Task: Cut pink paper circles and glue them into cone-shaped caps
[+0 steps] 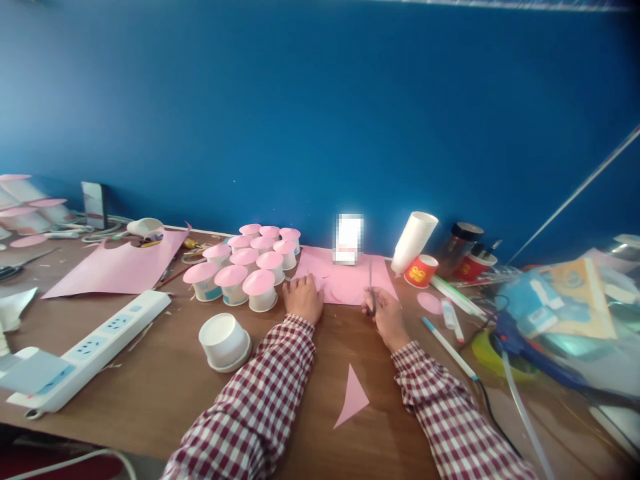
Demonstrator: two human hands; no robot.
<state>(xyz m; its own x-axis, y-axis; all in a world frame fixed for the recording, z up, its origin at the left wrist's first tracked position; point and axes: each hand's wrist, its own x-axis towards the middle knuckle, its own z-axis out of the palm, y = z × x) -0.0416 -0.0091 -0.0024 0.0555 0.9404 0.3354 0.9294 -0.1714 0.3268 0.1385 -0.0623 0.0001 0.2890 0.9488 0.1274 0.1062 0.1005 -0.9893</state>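
Observation:
A sheet of pink paper [363, 290] lies against the foot of the wall, with curved outlines faintly showing on it. My left hand [303, 299] rests on its left edge, fingers spread out and palm down. At the sheet's right side, my right hand [389, 318] is closed round the handle of a pair of scissors [371, 277], whose blades point up toward the wall over the paper. A pink paper offcut [352, 397] with pointed corners lies on the table between my forearms. Left of my left hand stand several paper cups [263, 302] topped with pink discs.
A white phone [349, 240], its screen blurred out, leans beyond the sheet. An upturned white cup [223, 340] and a power strip [100, 347] are at left, with cut pink paper [125, 267]. Stacked cups [414, 240], a red cup [421, 271], a marker [450, 348] and a blue glue gun [530, 360] are at right.

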